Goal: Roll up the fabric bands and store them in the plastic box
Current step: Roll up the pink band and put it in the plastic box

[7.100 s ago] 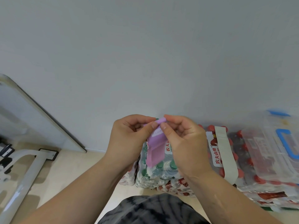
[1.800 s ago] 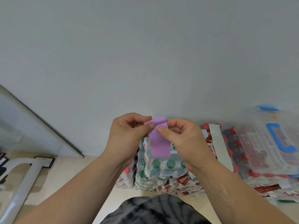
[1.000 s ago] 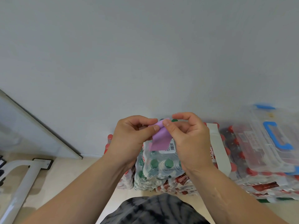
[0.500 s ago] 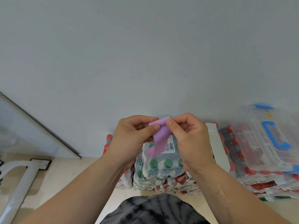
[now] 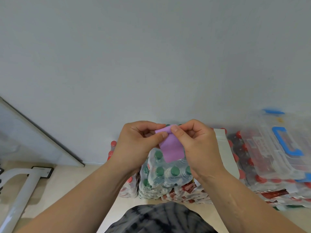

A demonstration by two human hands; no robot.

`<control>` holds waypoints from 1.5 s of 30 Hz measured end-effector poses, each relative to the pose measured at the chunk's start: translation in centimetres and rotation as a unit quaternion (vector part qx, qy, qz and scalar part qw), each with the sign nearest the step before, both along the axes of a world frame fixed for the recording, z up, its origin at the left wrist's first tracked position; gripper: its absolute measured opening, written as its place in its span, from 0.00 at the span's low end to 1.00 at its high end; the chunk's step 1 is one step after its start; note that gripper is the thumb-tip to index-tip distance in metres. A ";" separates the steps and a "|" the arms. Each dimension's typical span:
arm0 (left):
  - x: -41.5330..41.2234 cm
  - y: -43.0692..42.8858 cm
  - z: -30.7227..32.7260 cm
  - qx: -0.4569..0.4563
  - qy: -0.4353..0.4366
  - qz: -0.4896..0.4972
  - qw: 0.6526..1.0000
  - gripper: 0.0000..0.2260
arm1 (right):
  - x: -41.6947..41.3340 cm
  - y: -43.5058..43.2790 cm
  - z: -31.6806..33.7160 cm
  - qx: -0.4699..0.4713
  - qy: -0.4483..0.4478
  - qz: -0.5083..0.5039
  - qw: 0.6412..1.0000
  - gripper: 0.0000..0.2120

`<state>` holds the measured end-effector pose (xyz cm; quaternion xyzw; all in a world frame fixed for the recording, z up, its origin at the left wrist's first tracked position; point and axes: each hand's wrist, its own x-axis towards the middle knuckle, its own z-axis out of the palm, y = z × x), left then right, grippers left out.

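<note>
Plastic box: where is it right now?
Head view, far right: the plastic box sits on the red-capped bottle packs, just right of the white band.

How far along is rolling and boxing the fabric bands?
Done: nothing visibly stored in the clear plastic box with blue handle. In hand: left hand and right hand pinch the purple fabric band, tail hanging unrolled. Left: finish it, roll the white fabric band lying on the bottle packs, box both.

Two hands: left hand (image 5: pixel 136 145), right hand (image 5: pixel 200 148). One purple band (image 5: pixel 171 148). One white band (image 5: pixel 225 153). One plastic box (image 5: pixel 262 145).
</note>
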<state>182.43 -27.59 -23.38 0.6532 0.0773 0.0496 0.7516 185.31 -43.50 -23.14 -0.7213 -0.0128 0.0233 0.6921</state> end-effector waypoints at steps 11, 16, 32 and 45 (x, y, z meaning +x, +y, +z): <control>-0.2 0.4 -0.2 -0.048 0.003 -0.005 0.999 0.09 | -0.1 0.1 0.4 0.073 0.004 0.025 0.997 0.08; -0.2 0.2 -0.2 -0.067 0.014 -0.007 0.998 0.04 | -0.1 0.0 0.3 0.050 -0.005 0.034 0.998 0.07; 0.2 -0.5 0.5 -0.080 0.011 -0.010 0.997 0.08 | 0.4 -1.0 0.7 0.013 -0.059 0.028 0.998 0.06; 0.4 -0.8 0.0 -0.070 0.013 0.014 0.997 0.10 | 0.5 -1.0 -0.1 0.005 -0.003 0.020 1.000 0.03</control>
